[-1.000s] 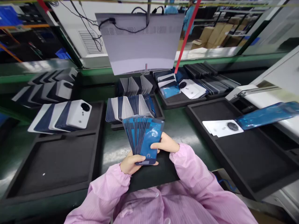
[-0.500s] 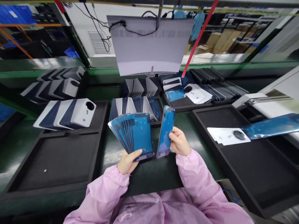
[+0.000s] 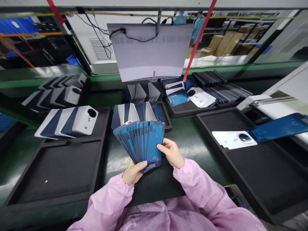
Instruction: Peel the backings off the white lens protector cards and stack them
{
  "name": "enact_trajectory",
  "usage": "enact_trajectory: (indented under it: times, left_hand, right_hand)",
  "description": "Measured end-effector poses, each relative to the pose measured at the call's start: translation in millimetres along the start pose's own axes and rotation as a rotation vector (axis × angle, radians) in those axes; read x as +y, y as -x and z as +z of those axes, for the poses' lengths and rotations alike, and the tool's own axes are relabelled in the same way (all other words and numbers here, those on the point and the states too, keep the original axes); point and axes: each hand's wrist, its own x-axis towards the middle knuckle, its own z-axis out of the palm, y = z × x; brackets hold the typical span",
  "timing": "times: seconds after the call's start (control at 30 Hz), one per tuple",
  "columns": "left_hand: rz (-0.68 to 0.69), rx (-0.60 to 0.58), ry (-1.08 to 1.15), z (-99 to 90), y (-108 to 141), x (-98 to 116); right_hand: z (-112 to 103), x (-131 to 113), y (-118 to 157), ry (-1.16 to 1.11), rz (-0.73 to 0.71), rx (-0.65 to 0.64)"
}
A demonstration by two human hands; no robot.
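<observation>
My left hand grips the lower end of a fanned stack of blue-filmed phone back panels, its thumb over the front. At the stack's right side, my right hand pinches the edge of the frontmost blue panel, which lies against the others. Behind the fan, a dark tray holds upright rows of panels with white and dark blue edges.
White and dark blue panels lean in the left black tray. The right black tray holds white panels beside a long blue panel. A grey monitor back hangs ahead.
My right hand has moved left, bringing its separate blue panel against the front of the fan. The stack in my left hand is spread wider. The view has shifted slightly.
</observation>
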Motion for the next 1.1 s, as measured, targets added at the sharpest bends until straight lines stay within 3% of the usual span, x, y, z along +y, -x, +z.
enact_trajectory:
  times: [0.17, 0.3, 0.53, 0.8, 1.1]
  left_hand:
    - [-0.023, 0.036, 0.038, 6.1, 0.3, 10.1]
    - [0.030, 0.124, 0.008, 7.1, -0.9, 13.4]
    - [0.084, 0.102, -0.064, 7.7, 1.9, 5.5]
    - [0.013, 0.088, 0.008, 4.8, 0.8, 12.4]
    - [0.075, 0.124, -0.084, 2.4, -0.3, 3.9]
  right_hand:
    - [-13.8, -16.4, -6.2, -0.124, -0.079, 0.109]
    - [-15.1, -18.8, -5.9, -0.143, -0.057, 0.023]
    - [0.9, 2.0, 1.1, -0.014, 0.027, -0.088]
    - [-9.8, -15.4, -4.9, -0.193, 0.019, 0.020]
    - [0.7, -3.5, 1.0, -0.033, 0.027, -0.162]
